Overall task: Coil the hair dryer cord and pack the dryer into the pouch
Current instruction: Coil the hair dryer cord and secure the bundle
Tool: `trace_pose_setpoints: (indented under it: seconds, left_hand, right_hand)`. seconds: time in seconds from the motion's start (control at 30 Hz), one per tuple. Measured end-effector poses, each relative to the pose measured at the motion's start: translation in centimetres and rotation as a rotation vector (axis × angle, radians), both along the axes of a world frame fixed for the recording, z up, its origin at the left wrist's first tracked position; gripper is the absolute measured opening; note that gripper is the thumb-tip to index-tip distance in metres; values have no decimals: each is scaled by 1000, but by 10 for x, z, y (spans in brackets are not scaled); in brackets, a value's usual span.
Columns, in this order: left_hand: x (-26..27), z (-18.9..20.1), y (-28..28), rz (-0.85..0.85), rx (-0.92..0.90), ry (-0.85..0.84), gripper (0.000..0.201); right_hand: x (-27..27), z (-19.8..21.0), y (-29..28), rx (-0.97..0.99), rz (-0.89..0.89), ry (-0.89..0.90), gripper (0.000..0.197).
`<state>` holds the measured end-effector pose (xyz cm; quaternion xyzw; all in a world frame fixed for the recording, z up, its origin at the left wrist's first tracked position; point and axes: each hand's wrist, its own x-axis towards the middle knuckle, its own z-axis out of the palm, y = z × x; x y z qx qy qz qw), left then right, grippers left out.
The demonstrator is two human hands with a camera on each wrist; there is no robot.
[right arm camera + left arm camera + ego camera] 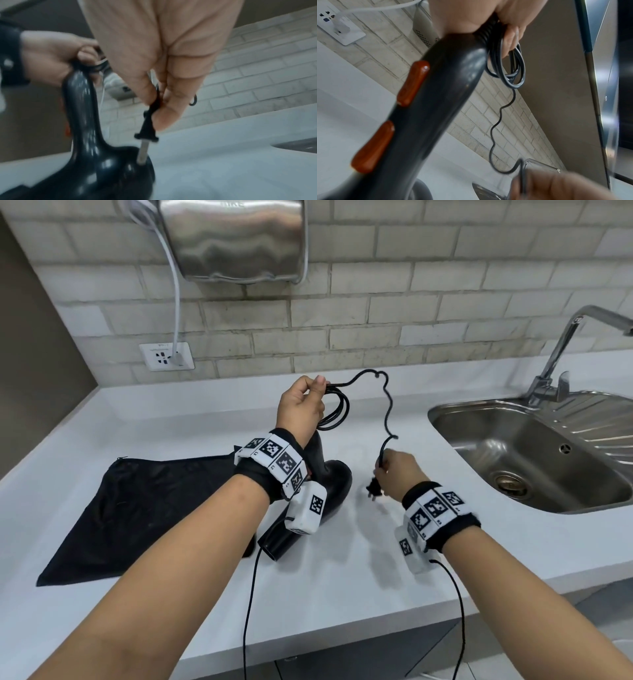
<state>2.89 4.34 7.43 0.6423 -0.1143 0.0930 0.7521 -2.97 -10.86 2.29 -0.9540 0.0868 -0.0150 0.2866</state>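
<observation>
Pouch (144, 501) flat on the counter (342, 594) at left, black, partly under the left forearm; left hand (301, 409) curled round the hair dryer (329, 477) handle top, thumb and fingers pinching several cord (387, 405) loops against it; dryer body stands on the counter just right of the pouch; loose cord runs wavy from the loops down to the right hand (399, 474), which pinches it just above the plug (373, 491); plug hangs over the counter; sink (513, 453) far right.
</observation>
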Motion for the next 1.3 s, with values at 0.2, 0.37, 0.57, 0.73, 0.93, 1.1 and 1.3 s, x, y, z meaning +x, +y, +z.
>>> trace_pose_setpoints:
  seconds: [0.2, 0.37, 0.57, 0.73, 0.93, 1.1, 1.3]
  left_hand:
    - [4, -3, 1, 2, -27, -7, 29]
    - [5, -3, 1, -2, -24, -8, 27]
    - [2, 0, -2, -55, -54, -2, 26]
    - [0, 1, -2, -39, -78, 9, 25]
    - [-6, 4, -4, -86, -108, 29, 22]
    - [0, 2, 0, -95, -112, 47, 23]
    - [-1, 5, 1, -111, -87, 41, 24]
  right_hand:
    - [1, 33, 1, 581, -121, -671, 23]
    - [1, 37, 26, 805, 12, -831, 22]
    - [13, 34, 49, 707, 119, -817, 18]
    - [25, 31, 54, 445, 86, -920, 4]
    - [39, 26, 62, 345, 85, -898, 5]
    - [47, 28, 64, 488, -145, -690, 25]
    - [52, 39, 62, 590, 84, -525, 23]
